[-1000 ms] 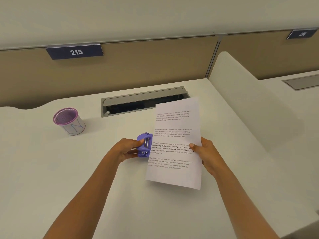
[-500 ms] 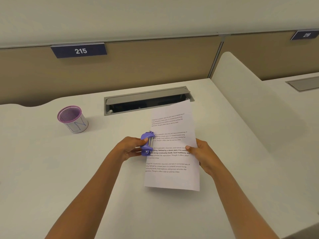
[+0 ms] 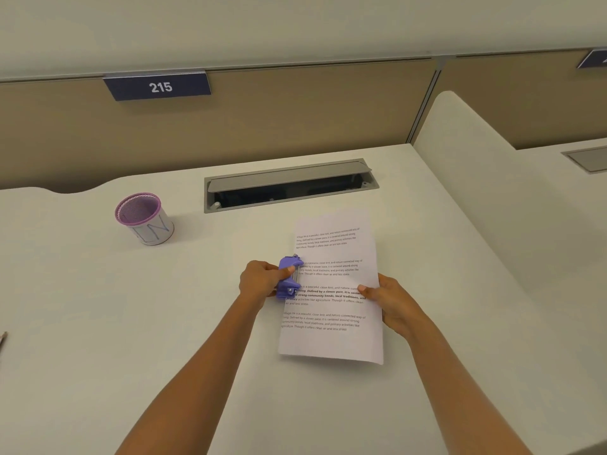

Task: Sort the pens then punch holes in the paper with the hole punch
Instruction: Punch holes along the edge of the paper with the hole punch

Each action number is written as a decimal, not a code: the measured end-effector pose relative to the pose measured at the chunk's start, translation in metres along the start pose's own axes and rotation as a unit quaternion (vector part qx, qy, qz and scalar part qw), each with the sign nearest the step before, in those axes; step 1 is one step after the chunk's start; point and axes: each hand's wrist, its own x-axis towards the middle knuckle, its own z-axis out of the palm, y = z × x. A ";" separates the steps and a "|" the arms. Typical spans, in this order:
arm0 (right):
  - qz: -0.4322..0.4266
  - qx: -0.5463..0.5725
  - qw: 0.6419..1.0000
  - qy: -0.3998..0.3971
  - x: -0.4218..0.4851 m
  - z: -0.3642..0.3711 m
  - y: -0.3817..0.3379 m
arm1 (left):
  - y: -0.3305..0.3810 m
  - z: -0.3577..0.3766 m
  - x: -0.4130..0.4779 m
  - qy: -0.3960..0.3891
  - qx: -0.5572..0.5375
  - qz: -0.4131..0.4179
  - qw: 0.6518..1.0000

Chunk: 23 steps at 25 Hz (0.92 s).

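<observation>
A printed sheet of paper (image 3: 331, 310) is held just above the white desk (image 3: 98, 323). My right hand (image 3: 391, 305) pinches its right edge, thumb on top. My left hand (image 3: 262, 282) grips a small purple hole punch (image 3: 288, 280), and the paper's left edge sits inside the punch's jaws. A purple mesh pen cup (image 3: 144, 218) with a white label stands at the back left; no pens show in it. The tip of a pen (image 3: 2, 339) peeks in at the far left edge.
An open grey cable tray (image 3: 289, 185) is set into the desk behind the paper. A tan partition with a "215" plate (image 3: 157, 87) runs along the back. A white divider (image 3: 492, 178) rises on the right.
The paper has come down flatter toward the desk and slid further into the punch. Both hands kept their grips, and the view shifted slightly.
</observation>
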 end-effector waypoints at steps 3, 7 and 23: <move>0.019 0.015 0.999 -0.025 0.014 -0.008 0.004 | 0.001 0.009 -0.006 0.054 0.087 0.039 0.994; 0.038 0.016 0.998 -0.052 0.029 -0.016 -0.001 | -0.001 0.018 -0.014 0.094 0.137 0.069 0.984; 0.084 -0.042 0.989 -0.118 0.059 -0.036 -0.018 | -0.012 0.026 -0.013 0.104 0.179 0.041 0.977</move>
